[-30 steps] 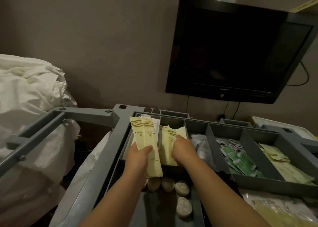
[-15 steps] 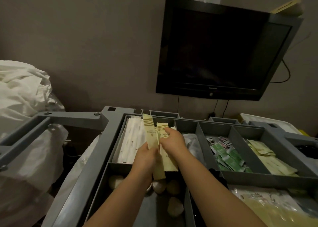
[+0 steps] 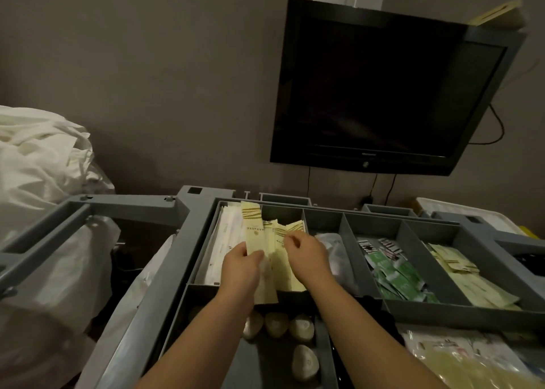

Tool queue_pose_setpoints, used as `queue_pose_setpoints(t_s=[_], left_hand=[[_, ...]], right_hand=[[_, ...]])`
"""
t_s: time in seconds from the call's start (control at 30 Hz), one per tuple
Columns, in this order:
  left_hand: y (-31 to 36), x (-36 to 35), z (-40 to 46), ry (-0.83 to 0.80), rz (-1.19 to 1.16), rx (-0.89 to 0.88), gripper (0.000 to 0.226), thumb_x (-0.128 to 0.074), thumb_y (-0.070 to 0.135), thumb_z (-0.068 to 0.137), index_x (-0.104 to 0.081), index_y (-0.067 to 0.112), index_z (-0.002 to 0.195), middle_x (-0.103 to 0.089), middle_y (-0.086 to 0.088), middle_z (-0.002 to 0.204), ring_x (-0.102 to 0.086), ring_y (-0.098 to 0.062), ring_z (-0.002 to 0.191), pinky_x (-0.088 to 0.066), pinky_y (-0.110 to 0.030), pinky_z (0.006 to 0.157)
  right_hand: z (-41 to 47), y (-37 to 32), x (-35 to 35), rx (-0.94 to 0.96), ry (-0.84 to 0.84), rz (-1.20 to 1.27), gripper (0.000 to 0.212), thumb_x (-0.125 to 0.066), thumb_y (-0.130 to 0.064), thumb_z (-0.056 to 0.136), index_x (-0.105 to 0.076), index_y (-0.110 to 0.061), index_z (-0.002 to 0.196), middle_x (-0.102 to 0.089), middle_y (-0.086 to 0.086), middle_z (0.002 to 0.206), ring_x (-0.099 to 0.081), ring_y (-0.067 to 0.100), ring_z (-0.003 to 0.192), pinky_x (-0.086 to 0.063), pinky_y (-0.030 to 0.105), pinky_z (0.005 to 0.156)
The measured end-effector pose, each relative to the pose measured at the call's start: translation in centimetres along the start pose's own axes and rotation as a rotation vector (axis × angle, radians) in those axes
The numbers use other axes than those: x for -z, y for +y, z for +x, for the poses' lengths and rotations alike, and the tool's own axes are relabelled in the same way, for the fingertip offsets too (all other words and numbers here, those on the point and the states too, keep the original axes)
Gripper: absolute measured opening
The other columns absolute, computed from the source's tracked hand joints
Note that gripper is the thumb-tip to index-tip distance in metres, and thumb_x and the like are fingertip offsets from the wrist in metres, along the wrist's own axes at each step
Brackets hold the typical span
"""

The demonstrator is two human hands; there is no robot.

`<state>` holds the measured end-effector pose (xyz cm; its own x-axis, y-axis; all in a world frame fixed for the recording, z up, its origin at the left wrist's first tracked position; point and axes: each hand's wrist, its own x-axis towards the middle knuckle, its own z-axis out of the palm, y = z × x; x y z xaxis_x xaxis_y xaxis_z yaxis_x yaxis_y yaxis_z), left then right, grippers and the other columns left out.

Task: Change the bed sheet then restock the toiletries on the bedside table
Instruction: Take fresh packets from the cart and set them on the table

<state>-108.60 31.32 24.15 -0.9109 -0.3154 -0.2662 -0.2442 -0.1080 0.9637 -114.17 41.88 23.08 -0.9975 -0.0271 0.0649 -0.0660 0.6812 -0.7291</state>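
i see pale yellow toiletry packets (image 3: 285, 259) standing in the cart tray's (image 3: 418, 310) second compartment. my left hand (image 3: 240, 266) grips one tall packet (image 3: 254, 241), fingers curled round its lower half. my right hand (image 3: 306, 254) pinches the top of a shorter packet just beside it. below the fingers lie round wrapped soaps (image 3: 300, 328). right of the fingers sit green sachets (image 3: 395, 276). far left of them, crumpled white linen (image 3: 38, 164).
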Motion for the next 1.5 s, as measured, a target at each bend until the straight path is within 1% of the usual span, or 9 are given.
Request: queue_pose_setpoints(t_s=[0.1, 0.27, 0.43, 0.6, 0.7, 0.83, 1.0, 1.2, 1.5], left_hand=[[0.1, -1.7, 0.9, -0.073, 0.055, -0.004, 0.031, -0.051, 0.015, 0.094, -0.059, 0.018, 0.124, -0.063, -0.006, 0.114, -0.059, -0.026, 0.1, -0.053, -0.045, 0.085], [0.6, -2.8, 2.2, -0.032, 0.256, -0.098, 0.047, -0.045, 0.008, 0.096, -0.039, 0.017, 0.141, -0.053, -0.006, 0.132, -0.053, -0.021, 0.11, -0.047, -0.032, 0.089], [0.2, -1.1, 2.1, 0.063, 0.513, -0.318, 0.041, -0.043, 0.009, 0.097, -0.045, 0.016, 0.137, -0.047, -0.002, 0.139, -0.045, -0.018, 0.125, -0.037, -0.021, 0.088], [-1.6, 0.3, 2.7, -0.074, 1.024, -0.409, 0.039, -0.044, 0.019, 0.097, -0.047, 0.024, 0.136, -0.03, 0.003, 0.153, -0.017, -0.022, 0.144, -0.015, -0.041, 0.116], [-2.3, -0.3, 2.8, -0.221, 1.363, -0.434, 0.041, -0.041, 0.03, 0.098, -0.04, 0.03, 0.139, -0.023, 0.006, 0.155, 0.001, -0.028, 0.147, 0.004, -0.06, 0.112], [-2.0, -1.1, 3.0, -0.216, 1.439, -0.437, 0.04, -0.037, 0.033, 0.098, -0.04, 0.029, 0.138, -0.035, 0.007, 0.148, -0.004, -0.029, 0.146, 0.008, -0.066, 0.107], [-1.6, 1.6, 1.3, -0.114, 1.324, -0.499, 0.035, -0.04, 0.027, 0.097, -0.049, 0.024, 0.131, -0.034, 0.001, 0.148, -0.012, -0.024, 0.143, -0.003, -0.051, 0.115], [1.2, 16.9, -2.3, 0.388, 1.087, -0.554, 0.038, -0.046, 0.032, 0.094, -0.051, 0.02, 0.13, -0.044, -0.004, 0.136, -0.035, -0.023, 0.127, -0.032, -0.033, 0.104], [-6.8, 56.2, -26.3, 0.942, 1.08, 0.312, 0.05, -0.04, 0.036, 0.096, -0.029, 0.024, 0.144, -0.042, -0.006, 0.139, -0.037, -0.028, 0.127, -0.036, -0.042, 0.101]], right_hand=[[-0.3, -1.2, 0.3, -0.067, -0.135, 0.383, 0.049, -0.048, -0.017, 0.098, -0.033, -0.029, 0.142, -0.054, 0.003, 0.127, -0.054, 0.02, 0.115, -0.047, 0.025, 0.082], [2.3, -0.9, 0.4, -0.226, 0.018, 0.405, 0.049, -0.046, 0.002, 0.092, -0.045, -0.02, 0.136, -0.055, 0.009, 0.132, -0.056, 0.022, 0.109, -0.047, 0.022, 0.066], [3.1, -0.2, -1.1, -0.253, -0.173, 0.22, 0.044, -0.036, -0.003, 0.096, -0.05, -0.019, 0.135, -0.053, 0.007, 0.133, -0.053, 0.024, 0.115, -0.049, 0.032, 0.09], [1.5, -0.2, -1.5, 0.015, -0.226, -0.441, 0.057, -0.047, -0.016, 0.095, -0.028, -0.023, 0.147, -0.012, 0.002, 0.158, -0.015, 0.029, 0.143, -0.023, 0.042, 0.113], [0.4, 0.2, -0.9, 0.036, -0.374, -0.654, 0.061, -0.046, -0.027, 0.095, -0.019, -0.028, 0.149, -0.012, 0.004, 0.158, 0.002, 0.033, 0.145, -0.001, 0.055, 0.114], [0.2, 0.9, -0.4, 0.039, -0.404, -0.643, 0.059, -0.041, -0.026, 0.096, -0.017, -0.027, 0.15, -0.021, 0.003, 0.155, -0.003, 0.031, 0.145, 0.001, 0.059, 0.113], [-0.9, -2.2, -0.6, 0.107, -0.226, -0.64, 0.058, -0.05, -0.033, 0.091, -0.028, -0.024, 0.144, -0.034, 0.005, 0.147, -0.031, 0.028, 0.134, -0.022, 0.047, 0.111], [-6.4, -15.0, -7.4, 0.5, -0.176, -0.482, 0.054, -0.044, -0.023, 0.093, -0.027, -0.022, 0.145, -0.043, 0.009, 0.141, -0.04, 0.03, 0.127, -0.031, 0.038, 0.104], [-31.6, -40.1, -31.0, 1.127, -0.547, -0.171, 0.043, -0.046, -0.025, 0.095, -0.042, -0.021, 0.138, -0.025, 0.006, 0.15, -0.036, 0.028, 0.129, -0.037, 0.04, 0.103]])
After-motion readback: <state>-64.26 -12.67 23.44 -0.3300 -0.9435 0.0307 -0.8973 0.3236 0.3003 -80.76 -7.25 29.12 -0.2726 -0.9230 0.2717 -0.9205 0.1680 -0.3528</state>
